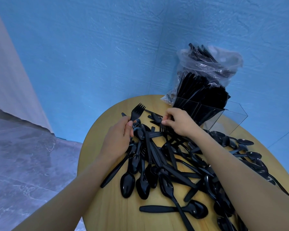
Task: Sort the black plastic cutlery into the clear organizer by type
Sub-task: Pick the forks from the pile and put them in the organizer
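Blue textured walls (pixel 90 55) meet in a corner behind a round wooden table (pixel 110 205), with grey marbled floor (pixel 23 164) off to the left. Across most of the tabletop sprawls a loose pile of black cutlery (pixel 165 164), spoons, knives and forks tangled together and running out to the right edge. At the far side of the table stands the clear organizer (pixel 232 117); its left compartments are packed with upright black pieces, while the right-hand compartment shows only clear walls. Just behind it, against the wall, sits a clear plastic bag (pixel 210 64) with more black cutlery inside.

Both bare forearms reach in from the bottom of the view. The left hand (pixel 118 137) is curled around the handles of a small bunch of forks (pixel 138 110), thumb laid along them, tines fanned upward and away above the pile. The right hand (pixel 180 124) is over the far end of the pile, just in front of the organizer, its fingertips (pixel 164 122) bent and pinching at a thin black piece in the heap; what kind of piece it is cannot be told.
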